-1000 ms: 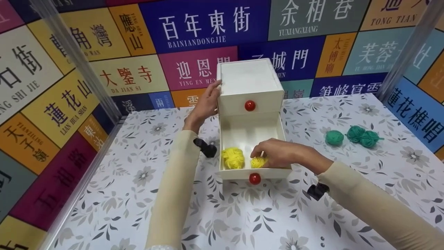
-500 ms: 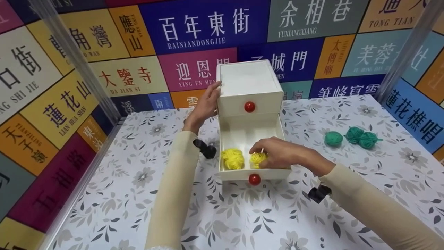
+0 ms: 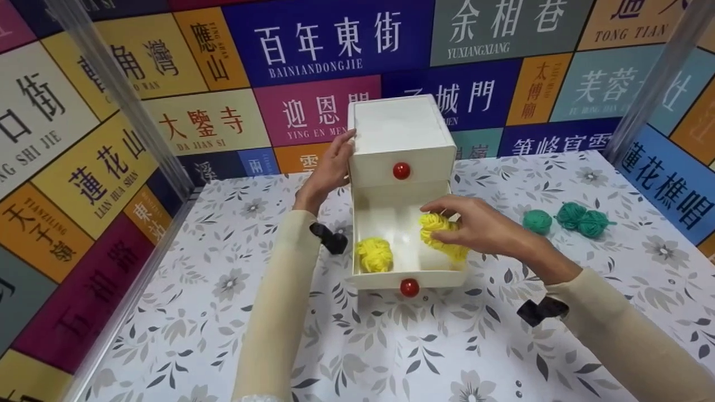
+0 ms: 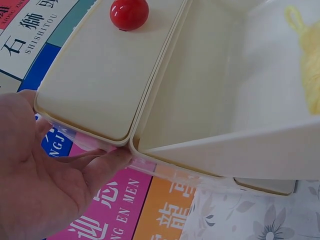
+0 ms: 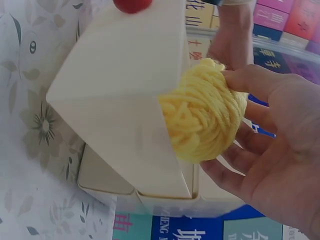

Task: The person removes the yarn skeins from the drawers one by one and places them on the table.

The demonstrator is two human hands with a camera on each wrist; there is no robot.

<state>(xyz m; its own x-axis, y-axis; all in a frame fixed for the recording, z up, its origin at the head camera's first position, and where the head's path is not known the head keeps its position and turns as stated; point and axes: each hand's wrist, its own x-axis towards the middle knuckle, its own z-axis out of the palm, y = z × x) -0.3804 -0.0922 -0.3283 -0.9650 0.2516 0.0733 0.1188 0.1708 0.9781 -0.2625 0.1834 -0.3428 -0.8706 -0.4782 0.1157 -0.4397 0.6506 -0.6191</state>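
A small white drawer cabinet [image 3: 402,125] with red ball knobs stands on the table, one drawer [image 3: 391,209] pulled out. My left hand [image 3: 332,170] rests along the cabinet's left side; in the left wrist view its fingers [image 4: 107,165] touch that side. My right hand [image 3: 486,229] grips a yellow yarn ball [image 5: 207,112] over the drawer's right wall, thumb and fingers around it. Yellow yarn shows above and below the thumb in the head view. Another yellow yarn ball [image 3: 375,255] lies in the drawer's front left corner.
Several green yarn balls [image 3: 581,219] lie on the flower-patterned tablecloth [image 3: 435,346] to the right. The closed upper drawer has a red knob [image 3: 401,171]. A wall of coloured signs [image 3: 329,42] stands behind the table, with clear panels at its sides.
My right hand has lifted the yellow yarn ball from the drawer's front right, moving up and to the right with it. My left hand has stayed at the cabinet's side.
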